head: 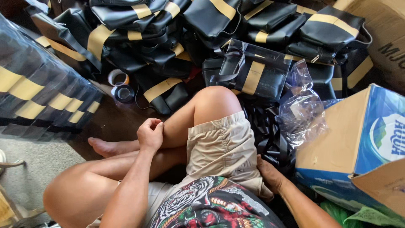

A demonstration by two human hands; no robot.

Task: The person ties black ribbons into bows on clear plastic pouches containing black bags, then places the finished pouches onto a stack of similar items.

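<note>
Sitting cross-legged on the floor, the person is resting the right hand (270, 174), fingers loosely spread and holding nothing, against the beige fabric shorts (223, 147), just beside a heap of glossy black ribbon (270, 135). The left hand (150, 134) is curling narrow on the raised shin, gripping no object. Crumpled clear plastic wrap (301, 105) is lying right of the knee, a blue-and-brown cardboard box (350, 143) beside it. Farther off, black leather pouches with gold bands (257, 74) are lying piled, two tape rolls (120, 86) at their left.
</note>
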